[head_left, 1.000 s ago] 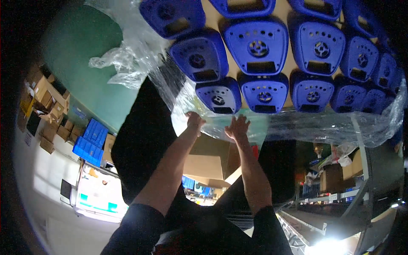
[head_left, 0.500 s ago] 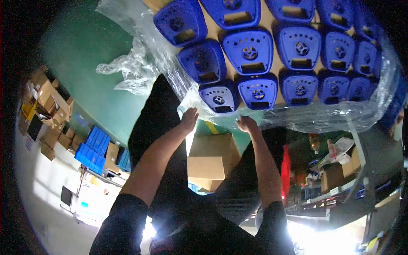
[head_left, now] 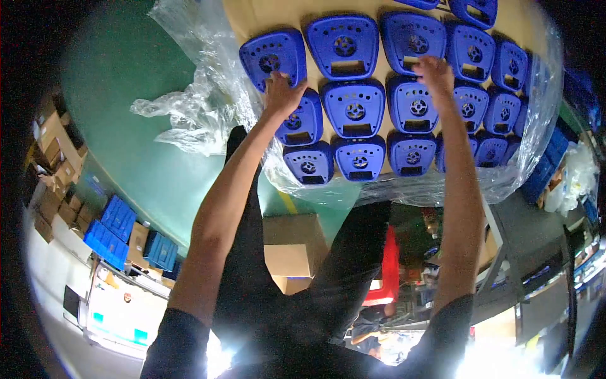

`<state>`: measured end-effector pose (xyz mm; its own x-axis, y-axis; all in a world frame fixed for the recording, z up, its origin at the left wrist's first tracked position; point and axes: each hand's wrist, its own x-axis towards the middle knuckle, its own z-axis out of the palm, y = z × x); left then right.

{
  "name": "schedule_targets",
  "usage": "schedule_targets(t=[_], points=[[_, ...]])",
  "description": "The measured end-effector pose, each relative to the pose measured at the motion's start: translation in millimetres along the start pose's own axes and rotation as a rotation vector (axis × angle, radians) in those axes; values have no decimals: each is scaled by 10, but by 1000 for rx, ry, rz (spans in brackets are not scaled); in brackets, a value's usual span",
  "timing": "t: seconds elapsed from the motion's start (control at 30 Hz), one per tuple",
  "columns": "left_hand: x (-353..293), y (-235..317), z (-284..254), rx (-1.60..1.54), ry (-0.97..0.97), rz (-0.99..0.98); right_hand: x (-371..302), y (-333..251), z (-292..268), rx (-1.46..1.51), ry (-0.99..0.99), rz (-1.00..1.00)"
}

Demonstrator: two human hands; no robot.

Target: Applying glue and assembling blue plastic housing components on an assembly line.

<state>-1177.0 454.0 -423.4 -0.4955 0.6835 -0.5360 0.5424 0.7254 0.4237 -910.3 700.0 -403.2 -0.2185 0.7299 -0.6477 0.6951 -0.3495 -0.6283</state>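
Note:
Several blue plastic shells [head_left: 353,107] with round holes and a rectangular slot lie in rows on a tan cardboard sheet [head_left: 278,16], inside clear plastic film [head_left: 404,189]. My left hand [head_left: 281,95] rests with fingers spread at the lower edge of the far-left shell [head_left: 271,57]. Over to the right, the fingers of my right hand [head_left: 435,72] lie flat on the lower part of another blue shell [head_left: 413,38] in the far row. Neither hand visibly grips anything.
Loose clear plastic [head_left: 189,114] is bunched on the green floor [head_left: 126,63] to the left. Below the sheet stands a cardboard box [head_left: 293,252] beside a red object [head_left: 391,265]. Blue crates [head_left: 113,230] and stacked cartons [head_left: 50,158] line the left; shelving [head_left: 536,265] stands on the right.
Both hands have moved from the near plastic-covered edge farther out onto the rows of blue shells, and have spread wider apart.

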Motion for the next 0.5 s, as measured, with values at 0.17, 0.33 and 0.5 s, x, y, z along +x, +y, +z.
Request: schedule_targets(t=[0.17, 0.33, 0.5], points=[[36, 366, 187, -30, -112, -347, 1021, 115, -597, -746, 309, -250], [17, 386, 415, 8, 80, -366, 1831, -148, -840, -869, 439, -117], [177, 630, 669, 119, 175, -439, 2743, 303, -1067, -974, 432, -97]])
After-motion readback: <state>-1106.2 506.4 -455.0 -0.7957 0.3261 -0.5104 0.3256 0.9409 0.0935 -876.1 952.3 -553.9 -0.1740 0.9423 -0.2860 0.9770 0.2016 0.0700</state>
